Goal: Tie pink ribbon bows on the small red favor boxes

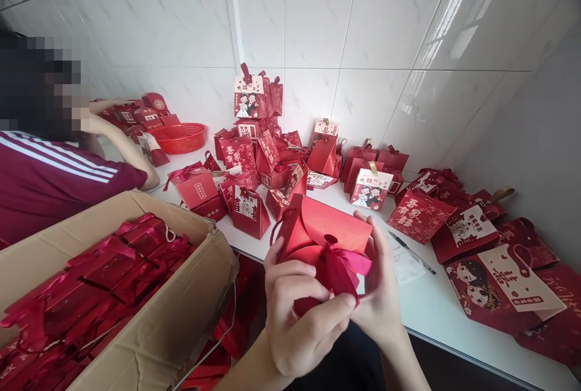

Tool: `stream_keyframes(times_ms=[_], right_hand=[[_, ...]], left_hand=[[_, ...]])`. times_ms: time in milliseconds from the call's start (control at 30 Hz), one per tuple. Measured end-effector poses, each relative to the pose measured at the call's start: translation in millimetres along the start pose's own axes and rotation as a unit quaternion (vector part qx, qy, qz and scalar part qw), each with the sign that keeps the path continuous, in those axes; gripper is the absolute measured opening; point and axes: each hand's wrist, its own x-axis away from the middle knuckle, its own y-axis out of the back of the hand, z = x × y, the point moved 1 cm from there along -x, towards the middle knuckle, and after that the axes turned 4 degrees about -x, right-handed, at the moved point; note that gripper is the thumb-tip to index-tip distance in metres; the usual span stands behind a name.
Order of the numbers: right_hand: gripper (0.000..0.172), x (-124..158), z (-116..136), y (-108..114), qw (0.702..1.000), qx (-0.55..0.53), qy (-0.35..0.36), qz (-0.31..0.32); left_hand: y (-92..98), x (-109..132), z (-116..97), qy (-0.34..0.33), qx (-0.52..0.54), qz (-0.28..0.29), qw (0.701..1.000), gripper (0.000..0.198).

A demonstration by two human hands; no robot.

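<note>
Both hands hold red gift box [331, 224] over counter [436, 306] front edge, near mid. L hand [299, 318] fingers pinch satin ribbon [347, 270]; R hand [381, 285] clasps box side. Prob. light, thin card, crushable; ribbon soft, slick. Grip side edges, not flap.

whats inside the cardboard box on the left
The cardboard box is piled with flat red packs tied with red ribbon. Only the top layer shows; whatever lies beneath is covered.
</note>
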Motion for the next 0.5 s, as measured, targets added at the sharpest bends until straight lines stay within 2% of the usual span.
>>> stream_keyframes(times_ms=[200,433,500], right_hand=[[0.099,-0.7,10.2,-7.0,1.0,0.012,0.007,-0.001],[0.097,-1.3,18.2,-12.9,1.0,0.004,0.01,0.002],[0.098,-1.6,20.3,-13.4,1.0,0.003,0.007,0.007]], left_hand=[[10.8,-3.0,-2.2,-0.008,0.005,0.001,1.0,0.017],[18.7,-4.0,-6.4,0.019,0.012,0.008,1.0,0.024],[18.3,-3.3,-8.9,0.046,0.022,-0.014,0.999,0.024]])
